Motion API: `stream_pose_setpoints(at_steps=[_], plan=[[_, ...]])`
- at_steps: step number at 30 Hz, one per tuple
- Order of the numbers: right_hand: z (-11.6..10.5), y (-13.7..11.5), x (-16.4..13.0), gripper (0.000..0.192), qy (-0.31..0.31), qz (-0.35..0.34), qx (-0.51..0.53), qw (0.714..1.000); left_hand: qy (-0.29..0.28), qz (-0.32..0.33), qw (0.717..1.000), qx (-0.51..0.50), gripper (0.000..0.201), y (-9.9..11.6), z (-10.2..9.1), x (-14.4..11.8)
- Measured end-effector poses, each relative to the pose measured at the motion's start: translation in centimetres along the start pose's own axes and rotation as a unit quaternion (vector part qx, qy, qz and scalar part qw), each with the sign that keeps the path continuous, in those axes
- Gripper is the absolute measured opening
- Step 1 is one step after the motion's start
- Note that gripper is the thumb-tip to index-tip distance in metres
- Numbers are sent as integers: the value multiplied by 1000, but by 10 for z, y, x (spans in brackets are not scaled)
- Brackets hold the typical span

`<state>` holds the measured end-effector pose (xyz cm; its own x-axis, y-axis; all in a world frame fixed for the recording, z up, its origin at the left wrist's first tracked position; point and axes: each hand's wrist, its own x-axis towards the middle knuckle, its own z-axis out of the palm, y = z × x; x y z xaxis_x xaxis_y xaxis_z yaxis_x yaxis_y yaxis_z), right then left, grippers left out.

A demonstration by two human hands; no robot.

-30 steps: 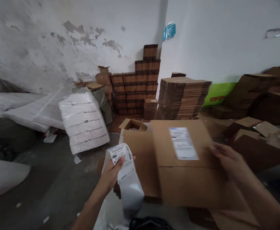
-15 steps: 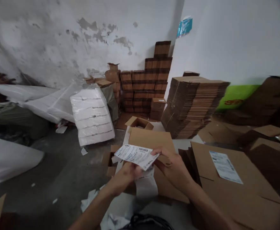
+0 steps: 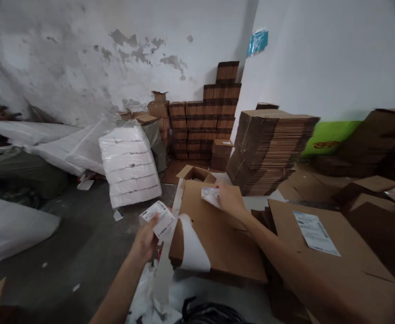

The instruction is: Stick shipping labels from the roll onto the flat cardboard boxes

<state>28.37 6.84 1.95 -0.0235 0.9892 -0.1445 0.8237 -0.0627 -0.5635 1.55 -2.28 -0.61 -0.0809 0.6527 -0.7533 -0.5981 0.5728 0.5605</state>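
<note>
The right hand (image 3: 229,198) reaches forward over a flat brown carton (image 3: 217,234), fingers pinched on a small white label (image 3: 210,195) that it holds against the carton's far edge; the blur there makes it hard to tell whether the label is flat on the cardboard. The left hand (image 3: 146,238) sits lower and to the left, closed around a strip of printed labels (image 3: 159,218), thumb on top, with white backing paper (image 3: 192,249) curling from it over the carton's near left corner.

Around them, from biggest to smallest: a peeling white wall (image 3: 65,63) fills the back. A tall pile of flattened cardboard (image 3: 271,144) stands just beyond the carton to the right, and stacked brown boxes (image 3: 206,121) climb the corner behind it. A white wrapped bundle (image 3: 130,164) leans on the grey floor (image 3: 83,243) to the left, well apart from the hands. Right of the carton and overlapping its edge lies another carton (image 3: 339,252), bearing a shipping label (image 3: 315,233). A small open box (image 3: 195,173) sits directly behind the carton, close to the right hand's fingertips. Loose cardboard pieces (image 3: 373,186) clutter the far right. A dark rounded object (image 3: 211,312) shows at the bottom edge, partly cut off.
</note>
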Motion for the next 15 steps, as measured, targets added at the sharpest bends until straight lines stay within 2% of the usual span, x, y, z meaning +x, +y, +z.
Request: stream_pose_setpoints(at_steps=[2, 3, 5, 6, 8, 9, 11, 13, 15], plan=[[12, 20, -6, 46, -10, 0, -37, 999, -46, -9, 994, 96, 37, -6, 4, -8], [14, 30, -13, 55, -6, 16, -66, 998, -47, -5, 990, 136, 43, -8, 6, -11], [10, 48, -28, 65, -16, 93, -116, 989, -42, 12, 981, 189, 54, -11, 9, -14], [5, 55, -36, 65, -37, 137, -111, 984, -48, 17, 979, 198, 59, -11, 11, -15], [-8, 65, -49, 58, -76, 198, -20, 977, -77, 7, 979, 187, 64, -9, 16, -17], [-16, 69, -55, 54, -77, 207, 46, 974, -92, -9, 980, 178, 65, -7, 19, -20], [-39, 81, -66, 48, -22, 205, 154, 966, -119, -36, 978, 166, 65, -4, 26, -25], [-75, 108, -80, 44, 68, 207, 179, 959, -159, -38, 973, 164, 64, -1, 32, -30], [-121, 153, -94, 39, 137, 195, 135, 962, -196, -11, 966, 169, 62, 1, 36, -33]])
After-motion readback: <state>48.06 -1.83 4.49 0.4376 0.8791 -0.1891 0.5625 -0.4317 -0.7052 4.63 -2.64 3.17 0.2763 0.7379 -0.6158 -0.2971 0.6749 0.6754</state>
